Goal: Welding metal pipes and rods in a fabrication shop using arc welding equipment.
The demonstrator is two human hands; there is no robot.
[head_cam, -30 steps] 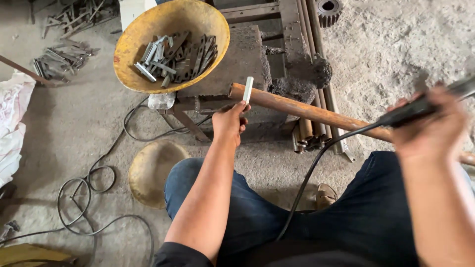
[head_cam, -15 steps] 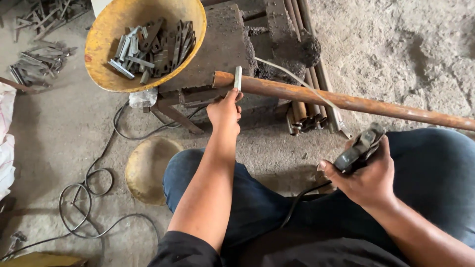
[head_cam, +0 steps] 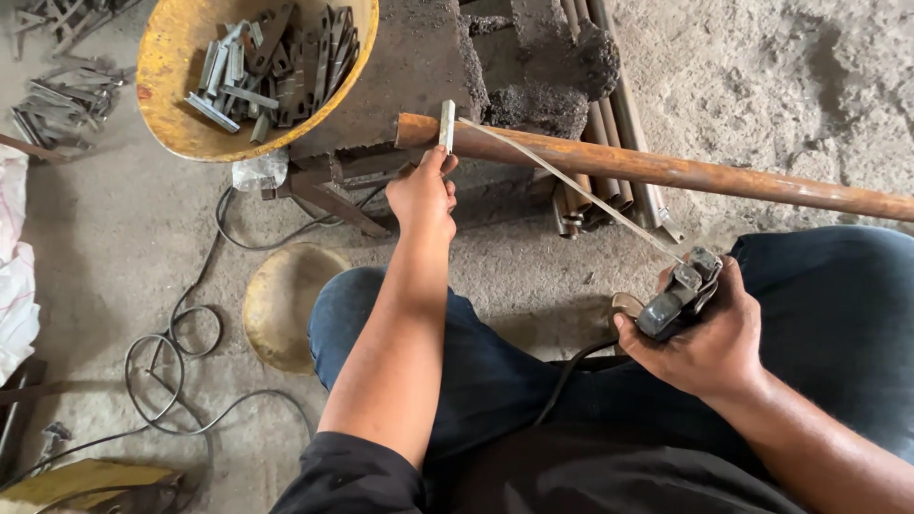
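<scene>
My left hand pinches a small flat metal strip and holds it upright against a long rusty pipe. The pipe runs from the centre out past the right edge, resting on a dark metal stand. My right hand grips a black electrode holder above my right knee. A thin welding rod clamped in the holder slants up to the left, its tip close to the strip on the pipe. A black cable trails from the holder across my lap.
A yellow bowl filled with several cut metal strips sits on the stand at top left. A second, upturned yellow bowl lies on the concrete floor by my left knee. Black cable loops lie on the floor, more metal strips at far left.
My right hand has dropped from beside the pipe to my right knee, and the rod now points at the strip. My left hand stays on the strip at the pipe.
</scene>
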